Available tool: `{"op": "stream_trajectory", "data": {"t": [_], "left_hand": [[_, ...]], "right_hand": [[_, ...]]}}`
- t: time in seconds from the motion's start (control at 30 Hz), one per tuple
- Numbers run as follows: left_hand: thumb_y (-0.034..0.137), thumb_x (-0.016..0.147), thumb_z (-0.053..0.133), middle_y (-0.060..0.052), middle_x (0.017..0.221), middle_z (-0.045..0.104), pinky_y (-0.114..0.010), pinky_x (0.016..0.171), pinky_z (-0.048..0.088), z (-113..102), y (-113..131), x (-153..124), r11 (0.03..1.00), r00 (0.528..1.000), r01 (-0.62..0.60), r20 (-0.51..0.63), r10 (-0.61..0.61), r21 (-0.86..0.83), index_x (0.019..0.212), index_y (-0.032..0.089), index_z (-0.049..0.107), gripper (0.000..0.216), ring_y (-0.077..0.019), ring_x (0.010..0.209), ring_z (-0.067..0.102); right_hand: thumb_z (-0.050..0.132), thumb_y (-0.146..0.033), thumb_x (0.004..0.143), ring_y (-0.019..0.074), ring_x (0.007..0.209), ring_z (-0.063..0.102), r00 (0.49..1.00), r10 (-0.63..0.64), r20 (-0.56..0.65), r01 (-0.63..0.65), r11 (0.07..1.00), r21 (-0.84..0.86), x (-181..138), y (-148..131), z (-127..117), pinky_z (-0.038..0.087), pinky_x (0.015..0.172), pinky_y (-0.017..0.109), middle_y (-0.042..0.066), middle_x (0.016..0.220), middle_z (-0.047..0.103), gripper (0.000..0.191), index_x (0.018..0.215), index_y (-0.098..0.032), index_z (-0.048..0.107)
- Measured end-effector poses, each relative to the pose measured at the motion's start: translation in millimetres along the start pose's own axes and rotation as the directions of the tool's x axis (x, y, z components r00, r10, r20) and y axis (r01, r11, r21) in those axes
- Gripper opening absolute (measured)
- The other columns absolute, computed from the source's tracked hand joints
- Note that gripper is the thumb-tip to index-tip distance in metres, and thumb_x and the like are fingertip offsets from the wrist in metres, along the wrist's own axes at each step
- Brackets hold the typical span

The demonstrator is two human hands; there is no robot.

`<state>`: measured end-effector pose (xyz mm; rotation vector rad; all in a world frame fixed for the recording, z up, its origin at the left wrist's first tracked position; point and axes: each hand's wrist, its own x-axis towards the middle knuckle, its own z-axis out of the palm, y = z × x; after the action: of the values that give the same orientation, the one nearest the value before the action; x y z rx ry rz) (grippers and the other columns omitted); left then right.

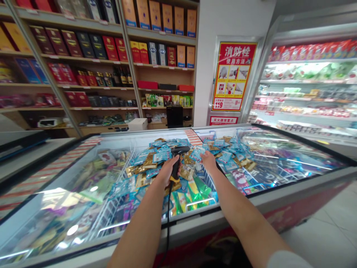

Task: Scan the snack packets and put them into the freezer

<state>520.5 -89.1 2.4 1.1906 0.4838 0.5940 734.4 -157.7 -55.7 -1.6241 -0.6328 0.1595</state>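
Here, both hands [168, 169] stretch forward over the freezer [195, 227].

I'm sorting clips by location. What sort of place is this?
Probably a grocery shop: there's a glass-topped chest freezer, shelves lined with boxed goods, and a brightly lit display case stocked with packaged products.

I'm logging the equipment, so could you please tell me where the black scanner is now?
In the head view, the black scanner is near the centre, in the left hand, over the blue and gold packets and left of the right hand.
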Motion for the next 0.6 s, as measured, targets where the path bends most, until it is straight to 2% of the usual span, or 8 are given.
{"op": "stream_trajectory", "data": {"t": [0.13,0.3,0.4,0.5,0.6], "left_hand": [[0.057,0.067,0.077,0.001,0.058,0.057,-0.022,0.041,0.037,0.0,-0.6,0.6,1.000,1.000,-0.001,-0.013,0.001,-0.011,0.072,0.016,0.060,0.045,-0.0096,0.044,0.049],[0.056,0.069,0.076,0.001,0.057,0.057,-0.021,0.040,0.036,-1.5,-1.9,2.2,1.000,1.000,0.015,-0.010,-0.015,-0.025,0.075,0.016,0.061,0.043,-0.0094,0.043,0.047],[0.055,0.070,0.076,0.000,0.059,0.058,-0.021,0.041,0.038,-1.5,-2.1,2.7,0.999,1.000,0.011,-0.020,-0.012,-0.038,0.074,0.016,0.061,0.042,-0.0092,0.045,0.048],[0.055,0.070,0.076,0.000,0.060,0.058,-0.021,0.042,0.038,-1.2,-2.0,3.0,0.999,1.000,0.014,-0.028,-0.015,-0.043,0.075,0.016,0.062,0.042,-0.0093,0.045,0.048],[0.057,0.070,0.075,0.000,0.058,0.058,-0.021,0.041,0.038,-1.2,-2.0,3.1,1.000,1.000,0.017,-0.023,-0.017,-0.013,0.072,0.016,0.060,0.043,-0.0093,0.044,0.048]], "right_hand": [[0.065,-0.040,0.075,0.0151,0.043,0.055,0.999,0.049,0.015,-0.051,0.994,0.094,0.9,-0.2,1.3,0.038,0.044,0.023,-0.006,0.045,0.052,0.022,0.071,-0.022,0.052],[0.066,-0.037,0.075,0.0163,0.047,0.061,0.976,0.211,-0.058,-0.175,0.913,0.368,7.9,-9.1,-1.0,0.049,0.049,0.025,-0.005,0.045,0.055,0.025,0.066,-0.023,0.048],[0.066,-0.031,0.074,0.0154,0.050,0.063,0.952,0.266,-0.152,-0.151,0.839,0.522,17.5,-10.2,-7.5,0.053,0.052,0.025,-0.005,0.048,0.057,0.022,0.068,-0.022,0.047],[0.067,-0.030,0.074,0.0137,0.051,0.063,0.914,0.309,-0.262,-0.095,0.792,0.603,29.1,-5.0,-17.2,0.054,0.054,0.024,-0.006,0.051,0.057,0.021,0.072,-0.022,0.047],[0.066,-0.030,0.074,0.0149,0.063,0.068,0.889,0.336,-0.310,-0.057,0.755,0.653,38.2,2.3,-26.9,0.058,0.065,0.028,-0.005,0.060,0.061,0.019,0.079,-0.023,0.049]]}}
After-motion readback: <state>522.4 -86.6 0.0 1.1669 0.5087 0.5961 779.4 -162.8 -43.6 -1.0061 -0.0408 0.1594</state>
